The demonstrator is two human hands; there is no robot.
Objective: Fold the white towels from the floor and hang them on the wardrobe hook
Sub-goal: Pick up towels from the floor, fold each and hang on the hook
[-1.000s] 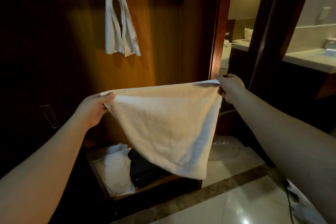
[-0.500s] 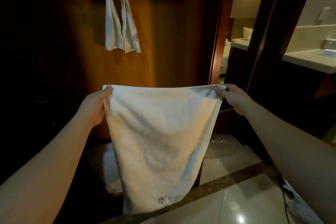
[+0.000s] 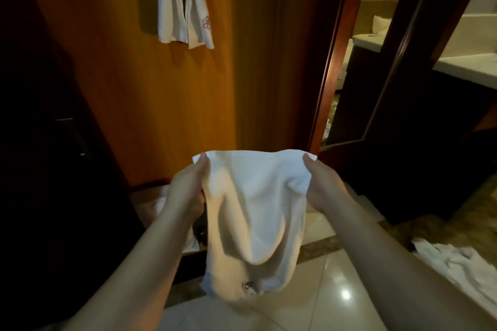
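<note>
Room: wood-panelled wardrobe wall (image 3: 166,105) straight ahead, warm orange in the light, with a dark door on the left and a doorway on the right that opens onto a bed (image 3: 373,35) with a pillow.
Floor: glossy pale tiles (image 3: 330,301) with a darker stone band across them; a bright lamp glare sits on one tile.
Held towel: a white towel (image 3: 250,223) hangs in front of the wall between both hands, its top edge bunched and sagging in the middle, a deep fold running down its centre (a small dark embroidered mark shows near the bottom hem).
Left hand: the left hand (image 3: 188,193) grips the towel's upper left corner, thumb on the near side, fingers curled behind the cloth.
Right hand: the right hand (image 3: 320,185) pinches the upper right corner the same way, thumb on top and fingers tucked under the fabric.
Spacing: the two hands are near each other, the cloth slack between them.
Hung towel: a second white towel (image 3: 183,8) hangs folded on the wall, high and left of centre, with a pink flower mark on its right tail; the hook itself is out of view above the edge.
Floor towel: crumpled white cloth (image 3: 457,269) lies on the tiles at the lower right, well apart from the hands.
Wardrobe base: something white (image 3: 161,201) shows low behind the left wrist, too dark to tell more.
</note>
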